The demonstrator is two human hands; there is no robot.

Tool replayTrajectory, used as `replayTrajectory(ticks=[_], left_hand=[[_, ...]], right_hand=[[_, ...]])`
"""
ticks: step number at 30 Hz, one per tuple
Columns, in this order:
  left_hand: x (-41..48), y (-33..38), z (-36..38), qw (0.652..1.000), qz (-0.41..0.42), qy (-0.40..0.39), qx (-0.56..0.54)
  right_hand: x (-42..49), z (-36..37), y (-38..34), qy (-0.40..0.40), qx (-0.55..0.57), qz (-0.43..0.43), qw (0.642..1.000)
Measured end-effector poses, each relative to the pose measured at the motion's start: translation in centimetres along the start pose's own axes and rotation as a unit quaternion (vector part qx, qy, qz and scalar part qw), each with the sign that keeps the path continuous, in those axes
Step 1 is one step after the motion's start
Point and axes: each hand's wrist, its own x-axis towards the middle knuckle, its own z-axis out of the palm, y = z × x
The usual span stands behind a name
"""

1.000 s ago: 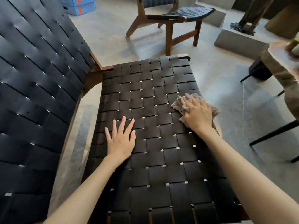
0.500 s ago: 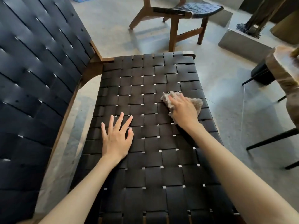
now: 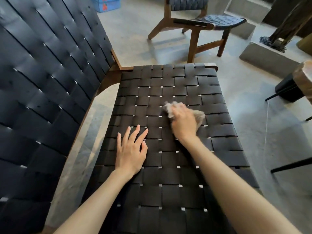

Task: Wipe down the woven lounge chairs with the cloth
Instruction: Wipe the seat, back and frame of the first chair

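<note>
A lounge chair with a black woven seat [image 3: 168, 85] and a tall woven backrest [image 3: 42, 81] on the left fills the view. My right hand [image 3: 184, 123] presses a crumpled beige cloth [image 3: 200, 114] onto the middle of the seat; the cloth and hand are blurred by motion. My left hand [image 3: 131, 149] lies flat on the seat with fingers spread, a little left of and nearer than the right hand. A second woven chair [image 3: 211, 21] with wooden legs stands on the floor at the back.
The floor is grey concrete [image 3: 253, 132]. Concrete blocks [image 3: 263, 56] sit at the back right, blue boxes [image 3: 106, 4] at the back. A wooden table edge [image 3: 303, 78] and black metal legs [image 3: 290, 164] stand at the right.
My right hand has slid the cloth leftward from the seat's right edge toward the middle. My left hand has stayed flat in about the same place.
</note>
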Motion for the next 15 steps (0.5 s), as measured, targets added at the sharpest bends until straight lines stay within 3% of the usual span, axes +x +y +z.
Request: replayTrajectory(ticks=[3, 6, 7, 11, 13, 15], left_hand=[[-0.1, -0.1, 0.0, 1.0, -0.001, 0.004, -0.016], [-0.3, -0.5, -0.2, 1.0, 0.008, 0.005, -0.026], [-0.3, -0.6, -0.2, 1.0, 0.012, 0.007, -0.024], [0.0, -0.6, 0.2, 1.0, 0.007, 0.019, -0.01], [0.1, -0.4, 0.5, 1.0, 0.001, 0.021, -0.004], [0.2, -0.4, 0.6, 1.0, 0.004, 0.024, 0.003]], right_hand=[[-1.4, 1.4, -2.7, -0.064, -0.015, -0.114, 0.991], [0.4, -1.6, 1.8, -0.106, -0.062, -0.223, 0.967], [1.4, -2.9, 4.7, -0.09, -0.083, -0.198, 0.972], [2.9, -6.9, 12.3, 0.003, -0.077, 0.09, 0.993], [3.0, -5.4, 10.2, 0.029, -0.067, 0.103, 0.992], [3.2, -2.8, 6.3, 0.026, -0.055, 0.026, 0.998]])
